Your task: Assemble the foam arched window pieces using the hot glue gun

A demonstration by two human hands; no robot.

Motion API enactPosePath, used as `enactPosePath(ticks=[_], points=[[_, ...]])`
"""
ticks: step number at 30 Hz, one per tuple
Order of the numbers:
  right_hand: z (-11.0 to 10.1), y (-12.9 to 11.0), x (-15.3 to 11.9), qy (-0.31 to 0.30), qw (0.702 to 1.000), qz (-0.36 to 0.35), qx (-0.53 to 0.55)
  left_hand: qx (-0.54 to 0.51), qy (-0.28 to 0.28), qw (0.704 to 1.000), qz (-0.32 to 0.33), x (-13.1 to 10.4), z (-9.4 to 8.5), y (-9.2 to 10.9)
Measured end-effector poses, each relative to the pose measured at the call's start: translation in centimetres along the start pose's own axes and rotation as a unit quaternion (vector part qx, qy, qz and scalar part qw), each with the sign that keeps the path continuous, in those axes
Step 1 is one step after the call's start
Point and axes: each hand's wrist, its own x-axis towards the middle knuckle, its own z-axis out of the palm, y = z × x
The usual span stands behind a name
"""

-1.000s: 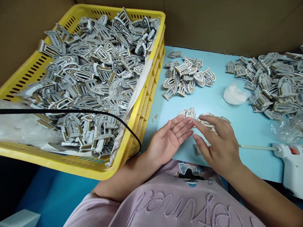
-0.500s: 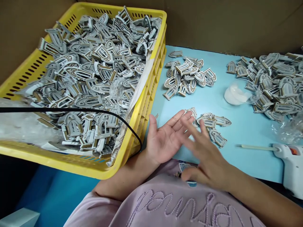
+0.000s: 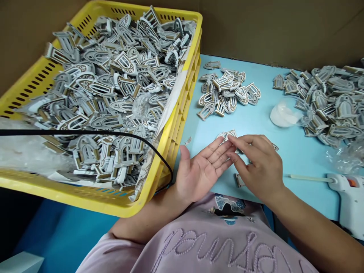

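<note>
My left hand (image 3: 200, 168) is held palm up over the front of the table, its fingers stretched out and nothing lying on the palm. The thumb and forefinger of my right hand (image 3: 256, 167) close round the fingertips of my left hand. Whether anything small is between them cannot be made out. Just beyond the fingertips lies a small white and gold arched window-shaped piece (image 3: 226, 134). Another such piece (image 3: 239, 180) shows partly under my right hand, which covers others there. A loose pile of these arched pieces (image 3: 227, 89) sits farther back.
To the left stands a yellow crate (image 3: 184, 91) heaped with arched pieces, a black cable (image 3: 136, 137) crossing it. At the right are another heap (image 3: 338, 98), a clear cup of white stuff (image 3: 284, 113) and a white glue gun (image 3: 351, 201) with a glue stick.
My right hand, spread and blurred before, has moved up and its fingers have come together at my left fingertips. It now covers most of the nearby pieces. My left hand stays palm up.
</note>
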Motion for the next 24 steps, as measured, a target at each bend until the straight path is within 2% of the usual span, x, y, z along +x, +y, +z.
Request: enactPosePath(ticks=[3,5,8,10,12,14,17,21,24], points=[[-0.2,0.2,0.1,-0.011,0.999,0.015,0.031,-0.014,-0.002,1.0,0.009,-0.1,-0.2,0.3],[-0.6,0.3,0.1,-0.03,0.995,0.052,0.076,-0.014,0.008,1.0,0.013,-0.1,-0.3,0.4],[-1.2,0.5,0.2,-0.064,0.96,0.149,0.227,0.0,0.028,0.999,0.018,-0.2,-0.5,0.5],[-1.5,0.7,0.3,-0.058,0.94,0.179,0.284,0.003,0.026,0.999,0.022,-0.2,-0.6,0.5],[-1.6,0.8,0.4,-0.04,0.965,0.138,0.22,0.001,0.019,1.0,0.023,-0.2,-0.7,0.4],[-1.4,0.9,0.5,-0.03,0.993,0.045,0.104,0.003,0.018,1.0,0.02,-0.2,-0.6,0.4],[-0.8,0.8,0.6,-0.032,0.998,-0.054,0.027,0.008,0.025,1.0,0.008,-0.3,-0.7,0.3],[-1.2,1.0,2.1,-0.066,0.996,-0.05,0.036,0.038,0.026,0.999,-0.001,-0.9,-2.0,-0.7],[-3.4,1.5,4.9,-0.053,0.998,-0.026,0.03,0.206,0.006,0.978,-0.017,-2.0,-4.0,-1.8]])
